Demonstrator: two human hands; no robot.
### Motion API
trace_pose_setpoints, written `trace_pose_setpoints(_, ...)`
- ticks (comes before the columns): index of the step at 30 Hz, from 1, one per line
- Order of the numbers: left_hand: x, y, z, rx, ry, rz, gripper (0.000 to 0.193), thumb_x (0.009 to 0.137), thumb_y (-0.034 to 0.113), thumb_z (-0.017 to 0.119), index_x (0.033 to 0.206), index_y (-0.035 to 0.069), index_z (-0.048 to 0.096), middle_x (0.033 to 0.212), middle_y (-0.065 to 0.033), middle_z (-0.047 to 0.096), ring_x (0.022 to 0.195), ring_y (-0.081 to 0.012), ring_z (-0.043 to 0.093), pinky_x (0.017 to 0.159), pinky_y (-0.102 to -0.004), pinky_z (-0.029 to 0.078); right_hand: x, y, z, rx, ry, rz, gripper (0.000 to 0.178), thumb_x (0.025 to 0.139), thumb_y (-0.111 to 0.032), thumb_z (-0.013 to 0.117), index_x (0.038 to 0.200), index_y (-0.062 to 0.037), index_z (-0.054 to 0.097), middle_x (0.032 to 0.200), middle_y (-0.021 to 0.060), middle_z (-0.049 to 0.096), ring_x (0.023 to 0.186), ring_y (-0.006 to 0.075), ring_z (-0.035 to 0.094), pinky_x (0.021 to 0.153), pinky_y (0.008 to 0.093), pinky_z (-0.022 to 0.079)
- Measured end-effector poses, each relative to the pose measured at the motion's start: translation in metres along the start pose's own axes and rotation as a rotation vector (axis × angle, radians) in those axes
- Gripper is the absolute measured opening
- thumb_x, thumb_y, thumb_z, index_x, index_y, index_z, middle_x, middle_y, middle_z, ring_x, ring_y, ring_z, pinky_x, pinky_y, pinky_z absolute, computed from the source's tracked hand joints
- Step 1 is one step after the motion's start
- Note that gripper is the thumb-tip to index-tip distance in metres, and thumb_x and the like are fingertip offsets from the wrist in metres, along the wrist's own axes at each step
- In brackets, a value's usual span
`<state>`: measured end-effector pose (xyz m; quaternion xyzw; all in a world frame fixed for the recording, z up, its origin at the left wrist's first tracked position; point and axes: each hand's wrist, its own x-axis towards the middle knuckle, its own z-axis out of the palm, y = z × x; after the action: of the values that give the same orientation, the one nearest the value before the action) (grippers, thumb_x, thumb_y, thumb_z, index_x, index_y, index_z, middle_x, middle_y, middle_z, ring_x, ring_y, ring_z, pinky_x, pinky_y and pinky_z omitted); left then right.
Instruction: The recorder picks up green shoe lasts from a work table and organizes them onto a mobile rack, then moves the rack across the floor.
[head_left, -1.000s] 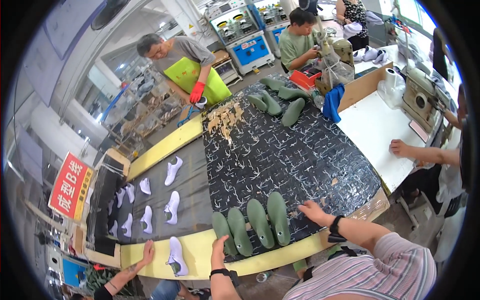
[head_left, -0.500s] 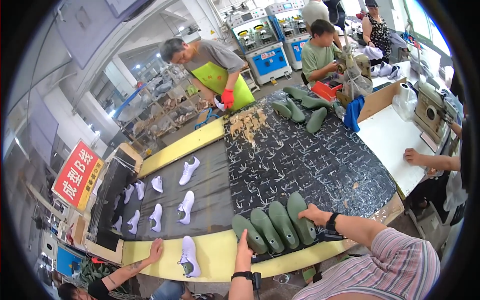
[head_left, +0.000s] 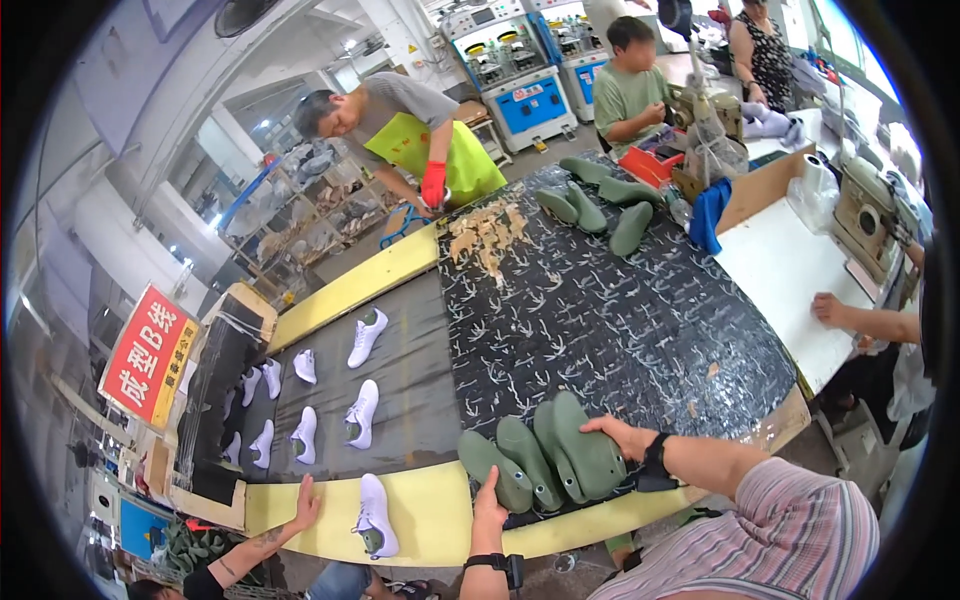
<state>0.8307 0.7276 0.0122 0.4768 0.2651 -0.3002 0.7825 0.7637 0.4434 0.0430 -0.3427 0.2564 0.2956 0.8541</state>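
Green shoe moulds [head_left: 525, 462]: four, side by side along the near edge of the black tabletop [head_left: 590, 320]; the two on the right lean together and overlap;
Left hand [head_left: 488, 510]: touches the leftmost mould; one digit shows, held straight; the rest are hidden, so how far the hand is open cannot be told;
Right hand [head_left: 622, 436]: fingers stretched and slightly bent against the rightmost mould; cannot tell whether they clasp it;
Pale shoes [head_left: 362, 415]: most on a dark belt [head_left: 415, 400], left of the black tabletop;
Tan scraps [head_left: 487, 240]: spread over the far left corner of the black tabletop;
Spare moulds [head_left: 630, 230]: five, grouped near the far end of the black tabletop
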Motion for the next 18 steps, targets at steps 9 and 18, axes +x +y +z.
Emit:
trace_pose_setpoints(9, -0.009, -0.009, 0.028, 0.096, -0.111, 0.012, 0.052, 0.077, 0.033, 0.067, 0.117, 0.005, 0.05, 0.109, -0.0087, 0.058, 0.098, -0.0227, 0.057, 0.085, -0.0395, 0.046, 0.01, 0.0, -0.015, 0.036, -0.002, 0.028, 0.049, 0.078, -0.032, 0.056, 0.115, -0.0006, 0.05, 0.111, 0.0153, 0.057, 0.097, 0.0298, 0.057, 0.089, 0.0445, 0.042)
trace_pose_setpoints(18, -0.054, -0.048, 0.074, 0.168, -0.147, 0.015, 0.053, 0.077, 0.034, 0.067, 0.115, 0.001, 0.05, 0.107, -0.0093, 0.059, 0.096, -0.0204, 0.057, 0.085, -0.0345, 0.046, -0.047, -0.003, -0.039, -0.077, -0.02, 0.129, 0.047, 0.082, -0.033, 0.054, 0.116, -0.0011, 0.049, 0.111, 0.0166, 0.056, 0.097, 0.0288, 0.057, 0.086, 0.0431, 0.045)
